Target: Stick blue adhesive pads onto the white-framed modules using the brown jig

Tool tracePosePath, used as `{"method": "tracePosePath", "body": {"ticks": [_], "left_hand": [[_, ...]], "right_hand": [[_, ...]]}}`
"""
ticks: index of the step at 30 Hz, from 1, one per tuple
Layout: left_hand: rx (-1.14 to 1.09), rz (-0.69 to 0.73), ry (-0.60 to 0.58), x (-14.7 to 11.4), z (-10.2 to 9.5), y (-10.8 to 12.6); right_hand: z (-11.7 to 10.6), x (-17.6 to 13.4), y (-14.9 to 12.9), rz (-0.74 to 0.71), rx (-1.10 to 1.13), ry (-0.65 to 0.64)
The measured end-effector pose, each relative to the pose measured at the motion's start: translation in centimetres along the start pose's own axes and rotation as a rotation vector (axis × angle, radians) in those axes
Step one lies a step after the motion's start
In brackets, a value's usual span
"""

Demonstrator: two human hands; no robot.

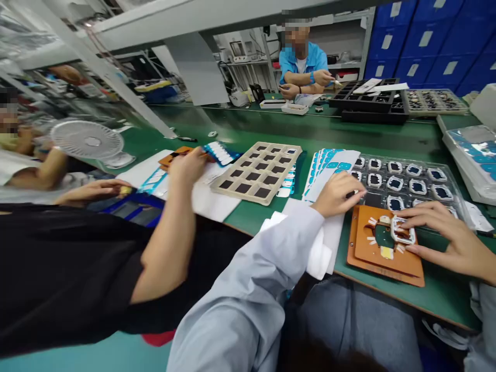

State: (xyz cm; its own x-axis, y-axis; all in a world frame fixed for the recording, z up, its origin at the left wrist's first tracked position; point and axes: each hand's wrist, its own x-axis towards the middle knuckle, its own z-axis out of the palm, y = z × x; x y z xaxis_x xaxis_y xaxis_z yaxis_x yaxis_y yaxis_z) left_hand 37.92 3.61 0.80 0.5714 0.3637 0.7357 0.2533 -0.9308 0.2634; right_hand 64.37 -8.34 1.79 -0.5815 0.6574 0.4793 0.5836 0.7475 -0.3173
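My right hand (451,237) has its thumb and fingers closed on a white, squarish watch-case-like frame (396,223), at the right side of an orange fixture block (387,268). On the fixture lie a dark green recess, several small white strips and a yellow-white pad (386,252). My left hand (336,195) is by the fixture's upper left corner, its fingers pinched together. A small dark spot shows at its fingertips; what it is I cannot make out. Behind both hands stands a clear plastic tray (451,178) with several similar white frames holding dark centres.
Blue-and-white sticker sheets (315,175) lie left of my left hand. Farther left is a beige compartment tray (220,187). A co-worker in black reaches in beside me with a blue sheet (219,153). Across the green bench (248,124), another person sits near black trays (366,98).
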Motion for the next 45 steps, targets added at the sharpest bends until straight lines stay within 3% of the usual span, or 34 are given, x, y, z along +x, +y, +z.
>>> {"method": "tracePosePath", "body": {"ticks": [3,7,18,24,35,39,43,45], "left_hand": [[-0.116,0.048,0.026,-0.8,1.9,0.0],[-0.219,0.104,0.037,-1.4,0.8,1.6],[-0.279,-0.094,-0.114,-1.8,0.3,4.6],[-0.207,-0.112,-0.199,-1.8,-0.2,4.9],[-0.194,-0.071,-0.201,-2.0,-0.3,4.6],[-0.266,-0.127,-0.318,-2.0,-0.1,4.6],[-0.415,-0.159,-0.259,-2.1,0.2,4.3],[-0.447,-0.124,-0.291,-2.0,0.3,4.1]], "right_hand": [[-0.3,0.0,-0.6,0.05,-0.011,0.016],[-0.7,0.3,-1.5,0.034,-0.086,0.086],[1.1,1.0,-3.7,0.116,-0.024,0.161],[1.9,1.2,-4.3,0.128,-0.019,0.199],[2.0,1.0,-4.4,0.139,-0.016,0.173],[2.3,0.8,-4.3,0.125,-0.034,0.15],[2.6,0.7,-4.0,0.139,0.004,0.175],[2.8,0.5,-3.7,0.193,0.039,0.213]]}}
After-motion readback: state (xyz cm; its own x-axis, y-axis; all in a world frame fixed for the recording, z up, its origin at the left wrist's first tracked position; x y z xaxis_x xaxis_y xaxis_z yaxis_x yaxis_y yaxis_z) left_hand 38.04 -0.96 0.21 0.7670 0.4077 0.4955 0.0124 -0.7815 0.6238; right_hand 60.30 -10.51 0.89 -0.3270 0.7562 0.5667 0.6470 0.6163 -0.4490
